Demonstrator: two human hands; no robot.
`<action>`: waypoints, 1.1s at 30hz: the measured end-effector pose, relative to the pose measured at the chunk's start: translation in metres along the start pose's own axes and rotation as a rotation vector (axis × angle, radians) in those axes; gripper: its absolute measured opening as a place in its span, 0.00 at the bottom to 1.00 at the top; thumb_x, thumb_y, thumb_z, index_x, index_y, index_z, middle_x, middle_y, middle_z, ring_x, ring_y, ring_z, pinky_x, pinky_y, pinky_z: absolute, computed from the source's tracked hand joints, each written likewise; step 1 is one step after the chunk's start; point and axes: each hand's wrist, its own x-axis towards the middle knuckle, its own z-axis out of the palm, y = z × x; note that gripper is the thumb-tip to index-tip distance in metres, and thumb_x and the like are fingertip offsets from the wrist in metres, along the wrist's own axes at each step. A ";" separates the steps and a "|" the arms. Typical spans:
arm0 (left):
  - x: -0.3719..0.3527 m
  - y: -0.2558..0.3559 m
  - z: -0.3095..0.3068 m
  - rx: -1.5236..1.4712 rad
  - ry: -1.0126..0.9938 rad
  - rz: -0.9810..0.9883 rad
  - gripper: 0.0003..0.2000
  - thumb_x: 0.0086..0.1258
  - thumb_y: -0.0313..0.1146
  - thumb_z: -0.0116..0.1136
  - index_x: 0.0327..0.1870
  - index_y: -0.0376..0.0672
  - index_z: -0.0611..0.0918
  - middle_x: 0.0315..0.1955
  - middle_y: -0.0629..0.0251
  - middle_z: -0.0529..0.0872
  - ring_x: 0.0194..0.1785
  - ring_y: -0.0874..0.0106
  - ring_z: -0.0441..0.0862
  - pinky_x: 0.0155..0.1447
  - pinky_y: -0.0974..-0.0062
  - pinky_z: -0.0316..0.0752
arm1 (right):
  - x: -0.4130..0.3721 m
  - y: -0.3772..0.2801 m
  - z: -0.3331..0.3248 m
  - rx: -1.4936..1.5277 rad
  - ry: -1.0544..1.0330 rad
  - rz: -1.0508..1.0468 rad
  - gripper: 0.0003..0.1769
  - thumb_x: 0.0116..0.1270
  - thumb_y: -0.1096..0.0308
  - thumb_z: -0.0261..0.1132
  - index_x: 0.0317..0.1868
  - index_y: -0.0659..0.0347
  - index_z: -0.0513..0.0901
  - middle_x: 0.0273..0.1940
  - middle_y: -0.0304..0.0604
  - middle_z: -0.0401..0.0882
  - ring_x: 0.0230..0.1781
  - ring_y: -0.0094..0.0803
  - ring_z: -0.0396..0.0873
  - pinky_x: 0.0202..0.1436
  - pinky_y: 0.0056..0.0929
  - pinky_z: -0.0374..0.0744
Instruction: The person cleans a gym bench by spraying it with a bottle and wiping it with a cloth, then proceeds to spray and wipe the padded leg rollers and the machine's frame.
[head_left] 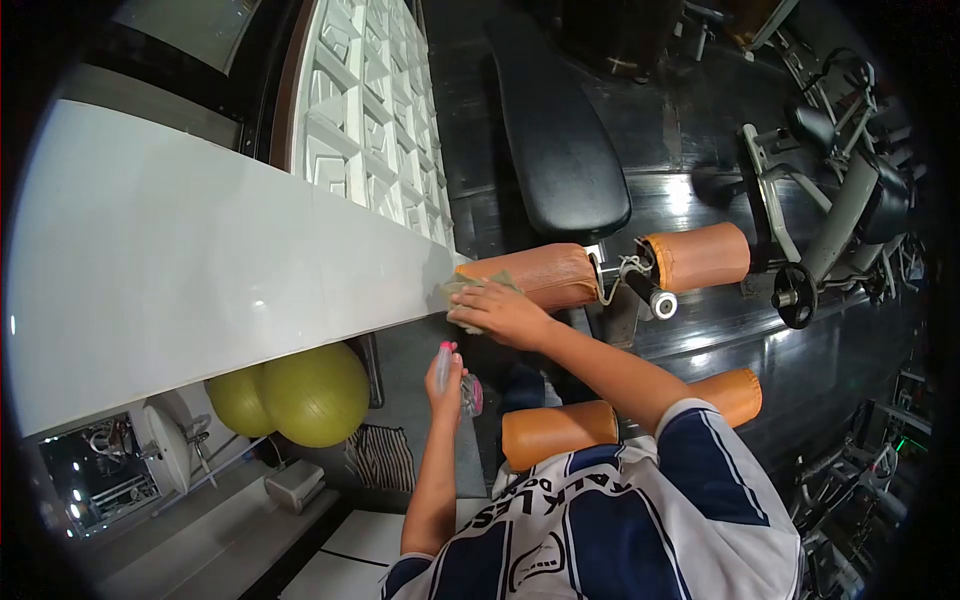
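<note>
Pressed down on a greenish cloth (452, 292), my right hand (500, 314) is at the narrow end of the white glossy counter (230, 260), beside a brown padded roller (545, 275). The cloth sticks out past the fingers. Below it, my left hand (445, 380) is wrapped round a clear bottle (470, 394) with pink parts, held beside the counter's edge.
A black padded bench (570, 160) stands ahead, with another brown roller (700, 256) to its right. Orange rollers (558, 432) lie close to my body. Green exercise balls (315, 394) sit below the counter. Gym machines (830, 200) stand at the right.
</note>
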 end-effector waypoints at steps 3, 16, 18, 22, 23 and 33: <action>0.010 0.017 0.017 -0.050 0.013 0.078 0.20 0.75 0.39 0.63 0.61 0.38 0.80 0.49 0.69 0.83 0.38 0.81 0.77 0.44 0.80 0.75 | -0.041 0.013 -0.025 0.021 -0.038 0.106 0.35 0.56 0.79 0.64 0.67 0.52 0.74 0.71 0.44 0.71 0.75 0.44 0.65 0.78 0.51 0.62; 0.077 0.033 0.043 0.170 0.000 0.181 0.14 0.70 0.39 0.67 0.48 0.38 0.83 0.35 0.68 0.84 0.34 0.80 0.80 0.37 0.78 0.75 | -0.173 -0.023 -0.039 0.467 0.162 0.787 0.25 0.63 0.73 0.64 0.62 0.54 0.79 0.52 0.56 0.84 0.54 0.56 0.82 0.57 0.44 0.80; 0.074 0.029 0.043 0.140 0.004 0.194 0.14 0.71 0.39 0.67 0.48 0.38 0.83 0.35 0.68 0.84 0.35 0.79 0.80 0.38 0.77 0.76 | -0.173 -0.027 -0.045 0.506 0.199 0.858 0.25 0.63 0.74 0.64 0.62 0.55 0.79 0.53 0.56 0.84 0.54 0.55 0.82 0.58 0.44 0.80; 0.059 0.015 0.035 0.100 -0.060 0.099 0.18 0.71 0.41 0.66 0.54 0.38 0.82 0.38 0.71 0.84 0.38 0.79 0.81 0.41 0.78 0.76 | -0.148 -0.038 -0.068 0.451 0.491 0.782 0.27 0.60 0.75 0.65 0.62 0.55 0.78 0.57 0.56 0.82 0.57 0.54 0.81 0.61 0.42 0.78; 0.056 0.014 0.034 0.075 -0.076 0.089 0.20 0.71 0.42 0.66 0.56 0.39 0.81 0.40 0.71 0.84 0.39 0.79 0.81 0.42 0.78 0.76 | -0.139 -0.035 -0.075 0.455 0.489 0.785 0.27 0.60 0.75 0.65 0.62 0.55 0.78 0.57 0.56 0.82 0.57 0.54 0.81 0.61 0.42 0.78; 0.040 0.035 -0.004 0.056 -0.268 -0.102 0.24 0.74 0.42 0.62 0.66 0.42 0.77 0.52 0.70 0.84 0.51 0.78 0.80 0.49 0.78 0.76 | -0.015 -0.038 0.017 -0.022 0.100 0.285 0.31 0.58 0.69 0.68 0.64 0.41 0.77 0.73 0.46 0.66 0.79 0.46 0.56 0.80 0.64 0.49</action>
